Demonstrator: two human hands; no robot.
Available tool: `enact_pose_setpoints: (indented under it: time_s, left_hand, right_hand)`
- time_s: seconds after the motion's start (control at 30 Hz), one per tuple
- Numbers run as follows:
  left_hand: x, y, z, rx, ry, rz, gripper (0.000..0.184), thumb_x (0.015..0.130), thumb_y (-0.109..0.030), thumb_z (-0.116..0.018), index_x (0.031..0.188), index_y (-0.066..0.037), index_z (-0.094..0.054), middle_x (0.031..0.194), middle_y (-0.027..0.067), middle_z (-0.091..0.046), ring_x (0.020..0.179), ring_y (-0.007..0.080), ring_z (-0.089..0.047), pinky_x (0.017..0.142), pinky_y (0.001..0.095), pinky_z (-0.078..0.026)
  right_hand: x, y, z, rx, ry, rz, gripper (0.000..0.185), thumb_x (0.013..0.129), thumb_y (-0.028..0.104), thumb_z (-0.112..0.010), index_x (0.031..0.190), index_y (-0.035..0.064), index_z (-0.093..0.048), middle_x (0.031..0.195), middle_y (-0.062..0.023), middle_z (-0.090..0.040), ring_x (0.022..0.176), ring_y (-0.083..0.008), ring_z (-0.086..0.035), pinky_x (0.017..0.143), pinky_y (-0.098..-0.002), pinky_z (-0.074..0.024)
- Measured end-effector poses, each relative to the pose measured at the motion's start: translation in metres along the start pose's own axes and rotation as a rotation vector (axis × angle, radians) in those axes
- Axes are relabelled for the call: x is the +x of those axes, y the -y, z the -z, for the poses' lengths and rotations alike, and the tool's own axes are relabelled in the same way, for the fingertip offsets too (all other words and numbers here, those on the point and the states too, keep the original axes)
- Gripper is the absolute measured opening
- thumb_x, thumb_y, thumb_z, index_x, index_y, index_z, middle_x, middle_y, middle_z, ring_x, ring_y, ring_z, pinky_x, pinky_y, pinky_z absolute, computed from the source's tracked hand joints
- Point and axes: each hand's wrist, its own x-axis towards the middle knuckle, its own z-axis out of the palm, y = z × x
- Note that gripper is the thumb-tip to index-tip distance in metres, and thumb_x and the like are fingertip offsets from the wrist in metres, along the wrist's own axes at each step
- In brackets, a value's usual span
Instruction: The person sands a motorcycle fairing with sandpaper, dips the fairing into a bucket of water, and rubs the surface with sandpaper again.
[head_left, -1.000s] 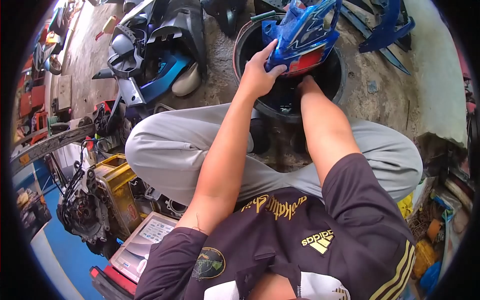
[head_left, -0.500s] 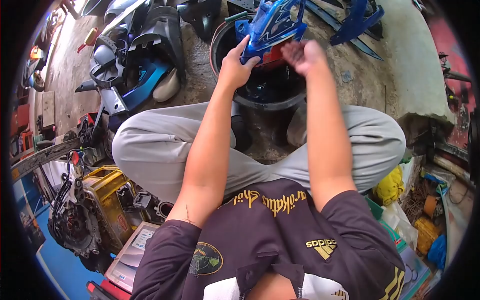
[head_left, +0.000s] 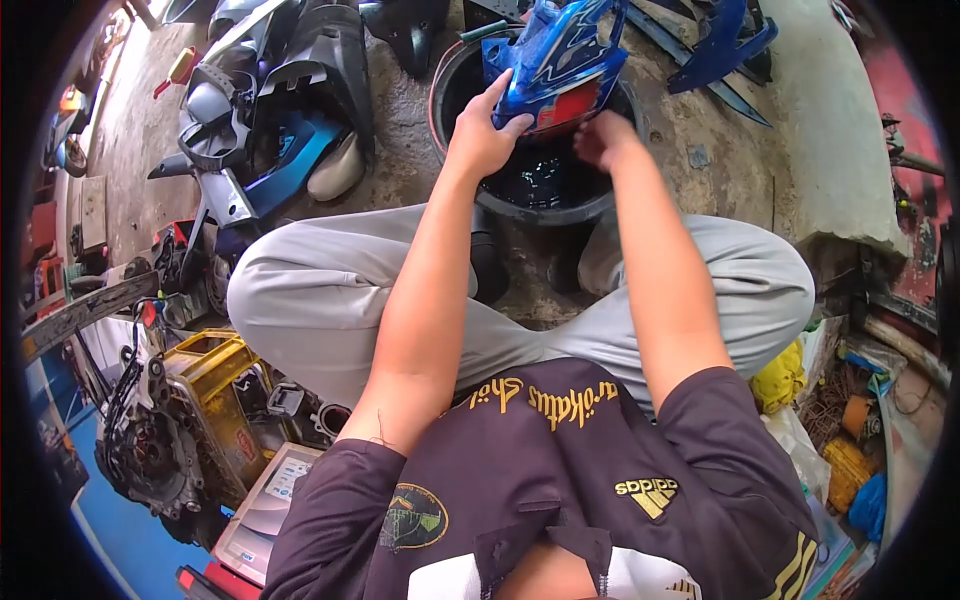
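So that any runoff presumably lands in the black tub [head_left: 540, 215], your left hand [head_left: 484, 135] clamps the blue motorcycle fairing [head_left: 562, 68] above it by one edge, your right hand [head_left: 606, 140] apart near its underside, finger closure indeterminable.

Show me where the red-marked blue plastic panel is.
In the head view, the blue panel is at top centre, over the round black plastic tub, with the left hand on its left edge.
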Motion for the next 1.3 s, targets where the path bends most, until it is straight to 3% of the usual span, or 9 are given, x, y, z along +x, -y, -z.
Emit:
enact_pose_setpoints:
  time_s: [0.2, 0.23, 0.5, 0.63, 0.73, 0.9, 1.0, 1.13, 1.3]
  left_hand:
    - [-0.004, -0.004, 0.002, -0.079, 0.032, 0.003, 0.085, 0.09, -0.023, -0.09, 0.166, -0.019, -0.053, 0.14, 0.0272, -0.069, 0.126, 0.0389, -0.071, 0.109, 0.046, -0.055]
    - [-0.004, -0.008, 0.004, 0.015, 0.056, -0.003, 0.084, 0.096, -0.015, -0.086, 0.17, -0.015, -0.046, 0.146, 0.0213, -0.07, 0.124, 0.0264, -0.073, 0.108, 0.0393, -0.057]
    - [-0.005, -0.006, 0.001, 0.05, 0.03, -0.024, 0.082, 0.097, -0.017, -0.085, 0.169, -0.014, -0.047, 0.146, 0.0212, -0.07, 0.12, 0.0263, -0.074, 0.107, 0.0398, -0.057]
    - [0.0, -0.005, -0.002, -0.062, 0.015, 0.071, 0.08, 0.094, -0.029, -0.089, 0.165, -0.018, -0.054, 0.141, 0.0259, -0.07, 0.128, 0.0351, -0.071, 0.11, 0.0428, -0.055]
    - [0.003, -0.008, -0.001, -0.085, 0.008, 0.141, 0.078, 0.096, -0.034, -0.087, 0.165, -0.018, -0.055, 0.14, 0.0266, -0.071, 0.126, 0.0335, -0.073, 0.109, 0.0424, -0.055]
    - [0.005, -0.001, -0.001, -0.319, 0.072, 0.207, 0.072, 0.1, -0.038, -0.084, 0.163, -0.016, -0.057, 0.144, 0.0204, -0.073, 0.126, 0.0279, -0.072, 0.11, 0.04, -0.055]
    - [0.004, -0.008, 0.001, -0.272, 0.071, 0.256, 0.072, 0.101, -0.038, -0.082, 0.164, -0.015, -0.056, 0.143, 0.0206, -0.073, 0.128, 0.0286, -0.072, 0.11, 0.0402, -0.055]
    - [0.004, -0.003, -0.005, -0.278, 0.04, 0.197, 0.072, 0.101, -0.038, -0.081, 0.164, -0.014, -0.056, 0.145, 0.0222, -0.072, 0.131, 0.0301, -0.071, 0.113, 0.0406, -0.053]
    - [0.006, -0.001, -0.004, -0.251, 0.047, 0.205, 0.075, 0.101, -0.043, -0.08, 0.164, -0.013, -0.055, 0.149, 0.0262, -0.068, 0.136, 0.033, -0.069, 0.116, 0.0418, -0.051]
  right_hand:
    - [0.076, -0.077, -0.048, 0.436, -0.306, -0.167, 0.015, 0.103, 0.027, -0.058, 0.097, 0.0152, -0.065, 0.082, -0.003, -0.064, 0.068, -0.0238, -0.063, 0.067, -0.0422, -0.055]
    - [0.084, -0.081, -0.052, 0.503, -0.306, -0.16, 0.015, 0.103, 0.027, -0.058, 0.097, 0.0148, -0.065, 0.083, -0.0035, -0.064, 0.069, -0.024, -0.064, 0.068, -0.0425, -0.0552]
    - [0.095, -0.07, -0.059, 0.737, -0.219, -0.107, 0.019, 0.106, 0.028, -0.057, 0.102, 0.012, -0.066, 0.09, -0.007, -0.064, 0.078, -0.0264, -0.065, 0.071, -0.0445, -0.0571]
    - [0.031, -0.051, -0.047, 0.645, -0.15, -0.05, 0.021, 0.107, 0.029, -0.057, 0.104, 0.0106, -0.066, 0.093, -0.0088, -0.064, 0.083, -0.0276, -0.066, 0.073, -0.0455, -0.058]
    - [-0.061, -0.011, -0.041, 0.515, -0.048, 0.054, 0.024, 0.109, 0.029, -0.054, 0.106, 0.0085, -0.066, 0.096, -0.0111, -0.065, 0.087, -0.0293, -0.068, 0.077, -0.0474, -0.0601]
    - [-0.144, 0.044, -0.062, 0.266, 0.194, 0.255, 0.044, 0.116, 0.029, -0.044, 0.121, -0.0086, -0.066, 0.12, -0.0264, -0.074, 0.111, -0.0371, -0.074, 0.105, -0.0519, -0.057]
    - [-0.161, 0.054, -0.071, 0.074, 0.194, 0.298, 0.046, 0.117, 0.029, -0.043, 0.129, -0.0106, -0.063, 0.13, -0.028, -0.072, 0.122, -0.0406, -0.072, 0.11, -0.0516, -0.0572]
    - [-0.154, 0.043, -0.047, 0.016, 0.161, 0.248, 0.048, 0.116, 0.032, -0.046, 0.126, -0.0096, -0.067, 0.122, -0.0229, -0.076, 0.116, -0.0364, -0.074, 0.104, -0.0506, -0.0566]
    - [-0.086, 0.011, -0.033, -0.31, 0.093, 0.167, 0.033, 0.107, 0.027, -0.053, 0.117, 0.0038, -0.074, 0.121, -0.0178, -0.078, 0.114, -0.0343, -0.074, 0.108, -0.051, -0.0536]
